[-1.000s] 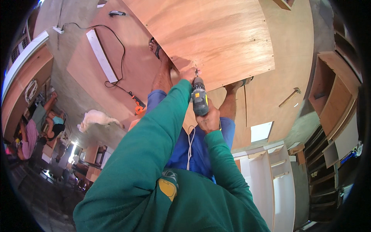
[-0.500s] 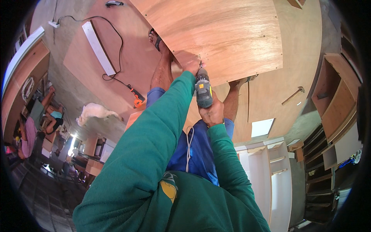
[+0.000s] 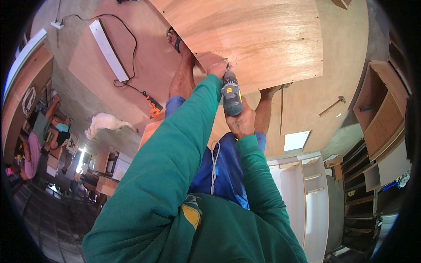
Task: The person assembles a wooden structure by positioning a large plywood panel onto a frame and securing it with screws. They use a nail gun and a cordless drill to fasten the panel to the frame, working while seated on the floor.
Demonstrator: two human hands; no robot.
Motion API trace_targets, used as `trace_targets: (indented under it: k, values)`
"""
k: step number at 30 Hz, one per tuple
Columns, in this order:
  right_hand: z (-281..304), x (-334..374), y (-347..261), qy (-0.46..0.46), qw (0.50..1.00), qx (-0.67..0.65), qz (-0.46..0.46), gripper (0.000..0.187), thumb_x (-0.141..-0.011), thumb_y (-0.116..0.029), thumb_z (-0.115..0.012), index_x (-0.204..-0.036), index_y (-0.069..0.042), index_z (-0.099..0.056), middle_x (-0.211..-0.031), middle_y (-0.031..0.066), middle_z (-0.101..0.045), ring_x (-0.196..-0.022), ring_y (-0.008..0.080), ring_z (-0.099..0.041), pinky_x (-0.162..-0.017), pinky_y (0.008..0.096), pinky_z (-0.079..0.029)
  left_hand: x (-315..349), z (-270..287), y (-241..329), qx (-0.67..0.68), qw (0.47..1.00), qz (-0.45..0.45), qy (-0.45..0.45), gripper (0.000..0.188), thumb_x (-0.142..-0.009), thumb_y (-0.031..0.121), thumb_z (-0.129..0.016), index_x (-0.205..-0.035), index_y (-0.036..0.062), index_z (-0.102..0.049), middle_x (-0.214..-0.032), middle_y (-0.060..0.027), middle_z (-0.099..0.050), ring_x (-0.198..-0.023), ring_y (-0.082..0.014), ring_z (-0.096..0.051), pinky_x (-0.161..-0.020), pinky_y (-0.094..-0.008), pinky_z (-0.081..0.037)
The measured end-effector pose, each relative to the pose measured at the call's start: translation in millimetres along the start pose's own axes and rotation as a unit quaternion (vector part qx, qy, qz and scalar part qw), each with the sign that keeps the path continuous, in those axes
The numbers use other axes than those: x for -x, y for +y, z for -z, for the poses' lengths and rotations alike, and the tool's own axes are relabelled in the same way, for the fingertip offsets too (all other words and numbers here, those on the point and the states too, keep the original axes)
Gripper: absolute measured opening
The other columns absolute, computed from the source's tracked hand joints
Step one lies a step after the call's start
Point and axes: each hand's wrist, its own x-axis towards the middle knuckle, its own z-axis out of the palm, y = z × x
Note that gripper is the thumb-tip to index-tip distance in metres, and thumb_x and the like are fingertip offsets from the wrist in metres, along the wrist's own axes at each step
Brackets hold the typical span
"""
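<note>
My right hand (image 3: 242, 122) is wrapped round the grip of a dark grey cordless drill (image 3: 231, 97). The drill's nose points away from me, toward the near part of a plywood panel (image 3: 267, 39). Beside the bit, my left hand (image 3: 216, 69) lies at the panel with its fingers drawn together. What those fingers pinch, if anything, is too small and partly covered to make out. Small dark fastener spots run along the panel's edges.
An orange corded power tool (image 3: 154, 107) and a white-faced board (image 3: 109, 50) lie to the left. A pale dog (image 3: 106, 123) rests beyond them. At right are a hammer (image 3: 333, 106) and wooden cabinets (image 3: 380, 103). Other people sit at far left.
The view has shifted slightly. My hands and the drill keep nearly the same place at the panel, and the right hand still grips the drill.
</note>
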Motion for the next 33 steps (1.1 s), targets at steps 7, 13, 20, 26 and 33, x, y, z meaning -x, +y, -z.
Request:
trace_targets:
  k: [7, 13, 20, 26, 33]
  values:
    - [5, -15, -18, -0.018, 0.998, 0.042, -0.048, 0.033, -0.086, -0.023, -0.081, -0.11, -0.004, -0.069, -0.093, 0.028, -0.076, -0.09, 0.0486, -0.075, -0.078, 0.0531, -0.061, 29, -20, 27, 0.129, 0.989, 0.065, 0.024, 0.029, -0.112, 0.018, -0.052, -0.134, -0.0007, -0.057, -0.119, -0.0151, -0.071, -0.093, -0.0251, -0.077, -0.072, -0.0343, -0.064]
    - [3, -18, -28, -0.022, 0.996, 0.077, -0.05, 0.033, -0.085, -0.023, -0.081, -0.107, -0.004, -0.068, -0.091, 0.0285, -0.076, -0.089, 0.0505, -0.074, -0.077, 0.0548, -0.06, 31, -16, 30, 0.174, 0.98, 0.088, -0.03, 0.031, -0.115, 0.018, -0.045, -0.141, 0.0028, -0.053, -0.127, -0.0152, -0.068, -0.114, -0.0295, -0.077, -0.081, -0.0386, -0.066]
    - [0, -20, -32, -0.011, 0.996, 0.063, -0.06, 0.031, -0.085, -0.022, -0.081, -0.103, -0.003, -0.067, -0.087, 0.0296, -0.075, -0.088, 0.0509, -0.074, -0.076, 0.0552, -0.059, 19, -12, 26, 0.172, 0.979, 0.106, -0.027, 0.036, -0.115, 0.015, -0.049, -0.15, 0.0046, -0.048, -0.127, -0.014, -0.065, -0.114, -0.0294, -0.076, -0.082, -0.0354, -0.066]
    - [1, -22, -35, -0.009, 0.996, 0.061, -0.062, 0.029, -0.084, -0.022, -0.081, -0.101, -0.003, -0.067, -0.087, 0.0296, -0.075, -0.087, 0.0511, -0.074, -0.075, 0.0548, -0.059, 10, -9, 25, 0.168, 0.98, 0.104, -0.038, 0.039, -0.115, 0.014, -0.05, -0.153, 0.0087, -0.046, -0.124, -0.0131, -0.066, -0.108, -0.028, -0.076, -0.081, -0.0352, -0.067]
    - [0, -23, -34, -0.017, 0.993, 0.086, -0.074, 0.029, -0.084, -0.02, -0.081, -0.103, -0.003, -0.067, -0.089, 0.0298, -0.075, -0.089, 0.0504, -0.074, -0.077, 0.0549, -0.06, 22, -13, 29, 0.156, 0.985, 0.073, -0.016, 0.036, -0.116, 0.014, -0.049, -0.149, -0.001, -0.049, -0.12, -0.0137, -0.068, -0.101, -0.0254, -0.077, -0.08, -0.0346, -0.066]
